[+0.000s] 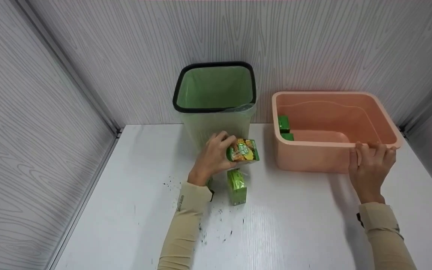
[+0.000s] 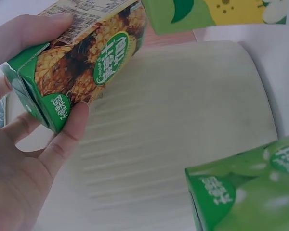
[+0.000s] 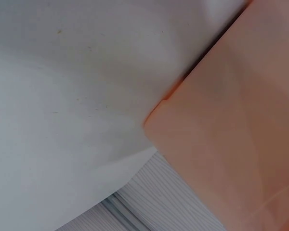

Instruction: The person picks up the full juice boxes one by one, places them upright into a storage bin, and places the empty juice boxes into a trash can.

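Observation:
My left hand (image 1: pixel 212 155) grips a juice carton (image 1: pixel 244 150) with pineapple pictures and green ends, just in front of the bin. In the left wrist view, thumb and fingers hold this carton (image 2: pixel 82 67) near one end. Below it on the table stands a light green carton (image 1: pixel 237 191). Part of another green carton (image 1: pixel 210 182) shows behind my left wrist. My right hand (image 1: pixel 371 168) holds the front rim of a pink tub (image 1: pixel 313 157) near its right corner, fingers over the edge. The right wrist view shows the tub's side (image 3: pixel 221 110), without the hand.
A pale green bin (image 1: pixel 216 122) with a black rim and a clear liner stands against the back wall, left of the tub. Two green cartons (image 1: pixel 283 123) lie at the tub's left inside. Dark specks (image 1: pixel 223 234) dot the white table (image 1: pixel 294 232). Panels enclose the sides.

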{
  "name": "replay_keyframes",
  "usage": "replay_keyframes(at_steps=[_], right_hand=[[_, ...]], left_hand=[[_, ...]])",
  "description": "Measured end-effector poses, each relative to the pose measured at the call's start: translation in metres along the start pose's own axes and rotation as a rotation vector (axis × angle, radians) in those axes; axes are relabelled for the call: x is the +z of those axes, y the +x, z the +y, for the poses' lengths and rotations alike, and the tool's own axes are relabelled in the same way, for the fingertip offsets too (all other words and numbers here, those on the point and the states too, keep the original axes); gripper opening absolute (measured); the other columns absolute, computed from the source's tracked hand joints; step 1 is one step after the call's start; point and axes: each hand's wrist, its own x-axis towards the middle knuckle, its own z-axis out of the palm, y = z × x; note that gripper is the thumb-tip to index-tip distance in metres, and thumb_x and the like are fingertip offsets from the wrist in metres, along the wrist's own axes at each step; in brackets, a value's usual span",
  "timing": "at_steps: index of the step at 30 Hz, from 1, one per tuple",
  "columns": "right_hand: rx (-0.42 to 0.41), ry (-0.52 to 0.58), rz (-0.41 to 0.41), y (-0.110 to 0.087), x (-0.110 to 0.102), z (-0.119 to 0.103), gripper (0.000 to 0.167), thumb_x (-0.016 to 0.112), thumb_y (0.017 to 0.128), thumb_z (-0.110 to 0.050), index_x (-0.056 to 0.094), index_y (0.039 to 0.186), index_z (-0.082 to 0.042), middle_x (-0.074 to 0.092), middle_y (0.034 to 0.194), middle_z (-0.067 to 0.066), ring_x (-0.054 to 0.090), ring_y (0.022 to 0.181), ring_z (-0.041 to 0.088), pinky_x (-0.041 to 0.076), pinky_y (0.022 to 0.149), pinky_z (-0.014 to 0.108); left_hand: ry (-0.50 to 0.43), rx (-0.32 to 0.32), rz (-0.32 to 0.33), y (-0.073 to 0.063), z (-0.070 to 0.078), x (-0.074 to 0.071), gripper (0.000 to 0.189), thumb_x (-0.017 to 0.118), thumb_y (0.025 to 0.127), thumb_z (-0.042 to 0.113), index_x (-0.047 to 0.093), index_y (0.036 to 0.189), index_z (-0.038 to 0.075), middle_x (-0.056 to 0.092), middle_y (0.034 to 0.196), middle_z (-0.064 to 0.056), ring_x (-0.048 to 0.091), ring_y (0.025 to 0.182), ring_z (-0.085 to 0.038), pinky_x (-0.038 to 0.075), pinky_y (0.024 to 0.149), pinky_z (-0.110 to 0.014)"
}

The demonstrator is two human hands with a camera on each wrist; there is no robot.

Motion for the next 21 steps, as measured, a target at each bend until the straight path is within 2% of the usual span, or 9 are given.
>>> replay_keyframes(at_steps=[9, 18, 21], right_hand=[[0.005, 0.006, -0.002, -0.001, 0.000, -0.002, 0.023, 0.065, 0.097, -0.016, 0.064, 0.103, 0.006, 0.053, 0.105, 0.035, 0.039, 0.094, 0.053, 0.020, 0.108, 0.069], [0.014, 0.017, 0.000, -0.002, 0.001, -0.002, 0.022, 0.066, 0.097, -0.015, 0.066, 0.103, 0.007, 0.053, 0.105, 0.035, 0.039, 0.095, 0.054, 0.019, 0.109, 0.069], [0.016, 0.019, 0.006, -0.003, 0.002, -0.002, 0.023, 0.065, 0.098, -0.017, 0.065, 0.103, 0.006, 0.053, 0.106, 0.035, 0.038, 0.095, 0.053, 0.019, 0.109, 0.069]], left_hand=[[-0.101, -0.010, 0.033, 0.001, 0.005, 0.003, 0.041, 0.090, 0.077, 0.014, 0.065, 0.110, 0.006, 0.059, 0.109, -0.013, 0.057, 0.099, -0.031, 0.049, 0.090, -0.048], [-0.188, -0.002, 0.131, 0.004, 0.011, 0.004, 0.040, 0.093, 0.073, 0.013, 0.063, 0.099, 0.006, 0.058, 0.108, -0.012, 0.057, 0.100, -0.029, 0.051, 0.092, -0.044], [-0.221, -0.008, 0.145, 0.004, 0.013, 0.006, 0.040, 0.093, 0.073, 0.012, 0.061, 0.097, 0.005, 0.058, 0.108, -0.012, 0.057, 0.101, -0.028, 0.051, 0.093, -0.043]])
